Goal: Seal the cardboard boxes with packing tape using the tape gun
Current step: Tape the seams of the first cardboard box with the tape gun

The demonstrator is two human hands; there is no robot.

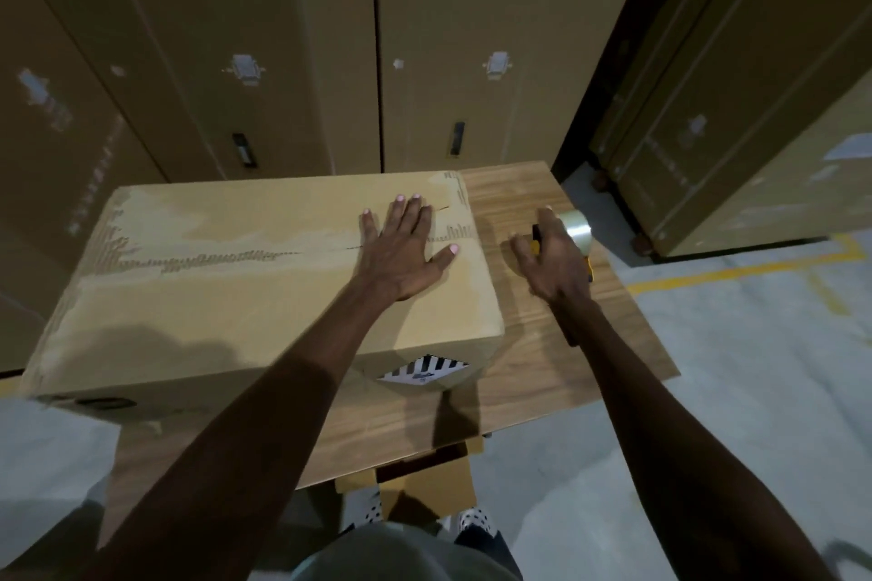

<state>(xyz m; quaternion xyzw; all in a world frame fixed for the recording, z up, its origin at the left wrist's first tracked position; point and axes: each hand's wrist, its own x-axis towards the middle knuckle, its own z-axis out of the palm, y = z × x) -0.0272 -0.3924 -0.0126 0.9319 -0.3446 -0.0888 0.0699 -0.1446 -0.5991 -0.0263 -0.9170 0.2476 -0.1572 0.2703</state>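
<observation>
Pressing flat on cardboard box (245, 278), left hand (401, 245) lies with fingers straight and spread, palm near centre seam at right end of lid. Seam shows torn old tape marks. Box sits on wooden table (542, 344), black-and-white striped label (424, 370) on near side. Right hand (554, 257) is over tape gun (573, 236) on table just right of box, fingers loosely curved; cannot tell if hand grips it. Clear tape roll visible behind hand. Tall cartons (283, 38) stand behind table.
</observation>
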